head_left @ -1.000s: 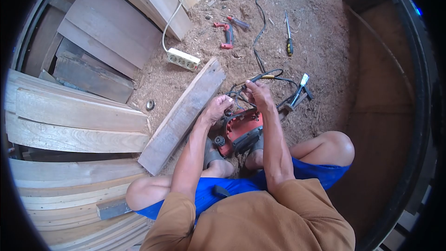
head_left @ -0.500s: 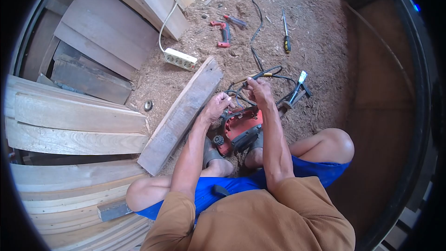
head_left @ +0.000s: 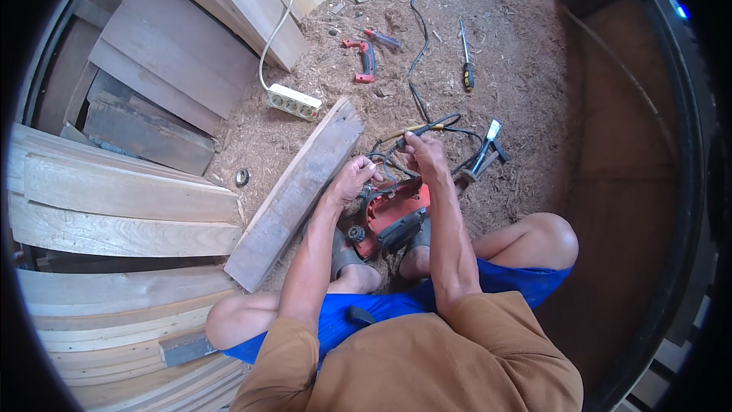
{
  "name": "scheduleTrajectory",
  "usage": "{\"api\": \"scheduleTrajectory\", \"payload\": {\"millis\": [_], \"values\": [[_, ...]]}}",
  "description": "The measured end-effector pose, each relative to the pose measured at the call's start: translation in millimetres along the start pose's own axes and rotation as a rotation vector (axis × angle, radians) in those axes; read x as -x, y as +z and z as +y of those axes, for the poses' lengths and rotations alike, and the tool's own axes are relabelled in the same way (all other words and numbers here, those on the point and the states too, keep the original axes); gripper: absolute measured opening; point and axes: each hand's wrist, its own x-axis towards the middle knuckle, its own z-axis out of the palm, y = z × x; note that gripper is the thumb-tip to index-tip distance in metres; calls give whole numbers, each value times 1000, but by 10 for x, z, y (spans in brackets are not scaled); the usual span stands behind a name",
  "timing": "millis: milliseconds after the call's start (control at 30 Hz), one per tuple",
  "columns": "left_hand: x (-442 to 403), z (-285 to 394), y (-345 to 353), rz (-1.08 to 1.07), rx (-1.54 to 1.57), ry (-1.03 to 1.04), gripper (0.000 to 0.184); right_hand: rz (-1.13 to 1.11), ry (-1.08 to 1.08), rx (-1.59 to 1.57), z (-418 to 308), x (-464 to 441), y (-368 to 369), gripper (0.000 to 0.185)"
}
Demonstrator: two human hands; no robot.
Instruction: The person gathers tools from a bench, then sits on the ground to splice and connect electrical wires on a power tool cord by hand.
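Between my feet rests a red and black power tool [head_left: 398, 214] with its housing opened up and a black knob at one end. My left hand [head_left: 355, 180] is over its left end, fingers pinched together on what looks like a thin wire; the tips are too small to make out well. My right hand [head_left: 425, 154] is closed around the black power cord [head_left: 404, 140], just above the tool's far side. Loops of that cord lie on the ground beyond both hands. A detached red and black handle piece [head_left: 364, 60] lies farther off.
A thick wooden beam [head_left: 297, 191] lies left of my hands. Beyond it are a white power strip [head_left: 294, 102] and a roll of tape [head_left: 242, 176]. Screwdrivers [head_left: 467, 57] [head_left: 383, 38] and a hammer [head_left: 485, 154] lie on the sawdust-covered ground. Stacked boards [head_left: 130, 191] line the left side.
Both hands stay nearly in place, with only slight finger movement. The view has shifted a little. The tool and the cord keep their positions.
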Motion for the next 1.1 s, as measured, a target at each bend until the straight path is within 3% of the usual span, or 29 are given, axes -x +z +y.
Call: {"api": "scheduleTrajectory", "payload": {"millis": [267, 367, 567, 667, 700, 800, 933, 1100], "values": [[0, -36, -22, -10, 30, 20, 20, -31, 25, 18, 5, 0, -40, 20], [2, -58, -20, 8, 36, 23, 19, 74, 37, 172, -43, 63, -28, 26], [-24, -55, 8, 5, 108, 28, 17, 25, -189, 959, -309, 379, -181, 41], [-83, -45, -12, -22, 125, 24, 16, 129, -317, 1162, -31, 362, -486, 45], [-91, -63, -16, -33, 133, 22, 17, -44, -175, 1189, -110, 393, -553, 48], [-88, -44, 9, -33, 231, -28, 17, -385, -236, 969, 148, 368, -709, 47], [-114, -73, -18, -11, 182, -10, 17, -321, -77, 790, 240, 461, -493, 37], [-184, -80, -87, -4, 153, 37, 16, -248, -136, 758, 414, 359, -454, 29]]}}
